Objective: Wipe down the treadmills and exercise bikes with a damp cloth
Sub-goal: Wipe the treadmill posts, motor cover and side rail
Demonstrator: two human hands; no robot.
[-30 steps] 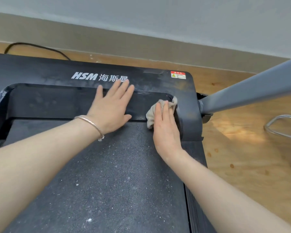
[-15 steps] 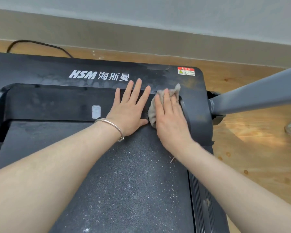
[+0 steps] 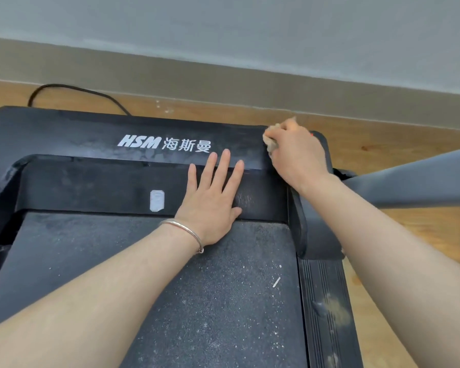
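A black treadmill (image 3: 72, 139) with a white HSM logo fills the view, its dusty belt (image 3: 213, 309) running toward me. My left hand (image 3: 214, 197) lies flat with straight fingers on the sloped inner face of the front cover, a silver bangle on its wrist. My right hand (image 3: 295, 152) is up on the right end of the top cover, fingers curled round a beige cloth (image 3: 271, 144). Only a small bunched part of the cloth shows under the fingers.
A grey upright post (image 3: 420, 179) slants across at the right, above the wooden floor (image 3: 383, 144). A black power cable (image 3: 72, 90) loops on the floor behind the treadmill, by the wall's skirting. The ribbed side rail (image 3: 327, 309) carries dust.
My right hand has moved with the cloth from the inner right corner up onto the top cover, and its fingers have curled. The left hand has stayed flat in roughly the same spot.
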